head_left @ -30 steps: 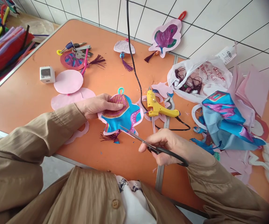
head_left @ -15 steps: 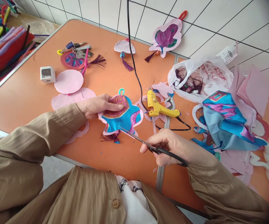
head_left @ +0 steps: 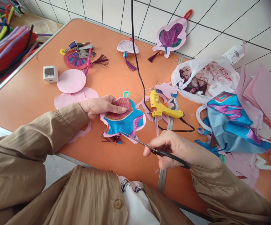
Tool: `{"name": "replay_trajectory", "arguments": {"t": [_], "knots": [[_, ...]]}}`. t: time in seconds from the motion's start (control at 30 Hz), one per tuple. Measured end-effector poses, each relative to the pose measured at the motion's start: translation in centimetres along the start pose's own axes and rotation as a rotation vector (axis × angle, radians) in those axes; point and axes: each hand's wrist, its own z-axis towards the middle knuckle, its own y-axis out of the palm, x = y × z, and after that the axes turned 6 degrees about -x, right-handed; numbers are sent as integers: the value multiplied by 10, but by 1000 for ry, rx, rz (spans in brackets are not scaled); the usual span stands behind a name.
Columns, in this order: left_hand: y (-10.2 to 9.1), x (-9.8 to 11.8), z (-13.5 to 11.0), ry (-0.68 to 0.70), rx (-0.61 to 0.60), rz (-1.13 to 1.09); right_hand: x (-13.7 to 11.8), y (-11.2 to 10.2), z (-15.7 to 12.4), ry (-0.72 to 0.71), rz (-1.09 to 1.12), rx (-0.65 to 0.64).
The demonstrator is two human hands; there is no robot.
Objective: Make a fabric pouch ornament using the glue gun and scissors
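My left hand (head_left: 104, 106) pinches a blue, pink-edged fabric ornament (head_left: 125, 120) by its upper left part, thumb on top. A turquoise loop (head_left: 126, 94) stands at the ornament's top. Below its lower edge a dark purple tassel (head_left: 110, 138) partly shows. In my right hand (head_left: 167, 148) is a pair of black-handled scissors (head_left: 160, 152), the fingers closed round the handles. The blades look nearly together, and their tips reach over the ornament's lower part. Just right of the ornament lies a yellow glue gun (head_left: 160, 106) with a clear glue stick.
A plastic bag of tassels (head_left: 177, 84), bunched blue fabric (head_left: 229, 125) and pink scraps (head_left: 241, 165) crowd the right side. Keys (head_left: 81, 53), a white charger (head_left: 50, 74) and pink cutouts (head_left: 71, 81) lie at left. A black cord (head_left: 135, 56) hangs across the orange table (head_left: 107, 37).
The whole view has shifted slightly, so most things sit a little further right. Both hands keep their hold, and the scissors still lie across the ornament's lower part.
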Motion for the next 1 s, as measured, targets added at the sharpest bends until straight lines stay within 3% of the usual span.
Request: {"name": "replay_trajectory", "arguments": {"t": [0.23, 0.73, 1.0], "knots": [[4, 1, 0, -48, 42, 80, -4, 1, 1, -2, -61, -8], [-1, -5, 0, -53, -87, 171, -1, 3, 4, 85, 29, -59], [1, -6, 0, -46, -122, 224, -3, 4, 5, 94, -29, -82]]}}
